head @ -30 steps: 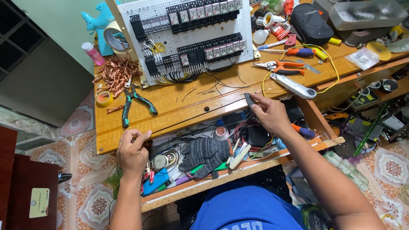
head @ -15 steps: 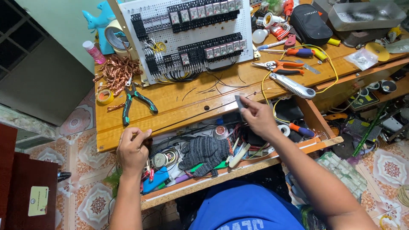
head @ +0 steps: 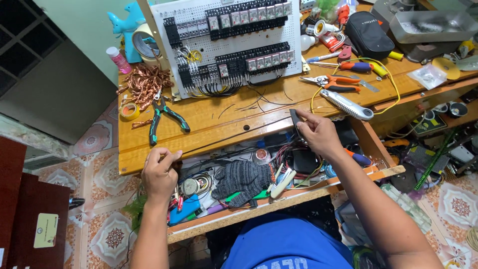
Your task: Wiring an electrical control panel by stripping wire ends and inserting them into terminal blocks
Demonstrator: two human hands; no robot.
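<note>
Head view: left hand pinches one end of a thin black wire, fingers closed on it at the wooden desk's front edge. Right hand grips a small dark flat tool, fingers clamped, holding the wire's other end taut above the open drawer.

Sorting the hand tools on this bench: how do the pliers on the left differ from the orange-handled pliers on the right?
The left pliers have dark green-black handles; the orange-handled pliers have orange and grey ones. The left pliers lie with handles spread wide apart, beside the copper wire pile; the orange-handled pliers lie nearly closed, near the silver utility knife. Both rest flat on the wooden benchtop, untouched by either hand.
</note>
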